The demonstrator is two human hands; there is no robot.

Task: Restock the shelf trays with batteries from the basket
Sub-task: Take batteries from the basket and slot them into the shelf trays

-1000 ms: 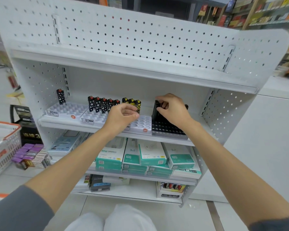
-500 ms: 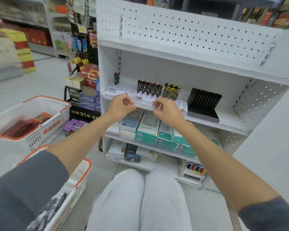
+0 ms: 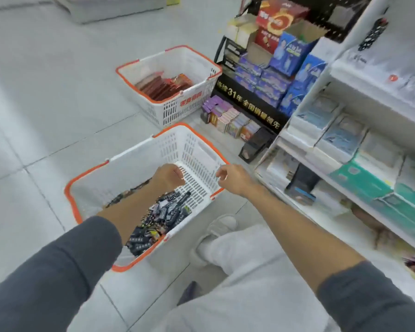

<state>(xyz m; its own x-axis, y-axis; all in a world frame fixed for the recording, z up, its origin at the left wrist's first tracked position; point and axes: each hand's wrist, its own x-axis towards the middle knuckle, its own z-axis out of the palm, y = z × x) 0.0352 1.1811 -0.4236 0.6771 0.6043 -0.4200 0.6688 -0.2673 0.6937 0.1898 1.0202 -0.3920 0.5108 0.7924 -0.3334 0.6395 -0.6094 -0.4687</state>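
A white basket with an orange rim point(image 3: 127, 152) stands on the floor at my left, and several loose black patterned batteries point(image 3: 164, 214) lie in its near part. My left hand point(image 3: 168, 176) hangs inside the basket above the pile with loosely curled fingers and holds nothing. My right hand point(image 3: 233, 179) hovers over the basket's right rim, fingers loosely curled and empty. The shelf trays point(image 3: 379, 68) sit blurred at the upper right, with one upright battery point(image 3: 373, 34) visible.
A second white basket point(image 3: 185, 101) with red packets stands farther back on the floor. A black display stand point(image 3: 254, 101) with blue and purple boxes is beside the white shelf unit. Boxed goods fill the lower shelves point(image 3: 345, 140). My knees and a shoe are below.
My view has swung from the shelf down and left to the floor basket. Both hands have left the shelf trays and come down over the basket.
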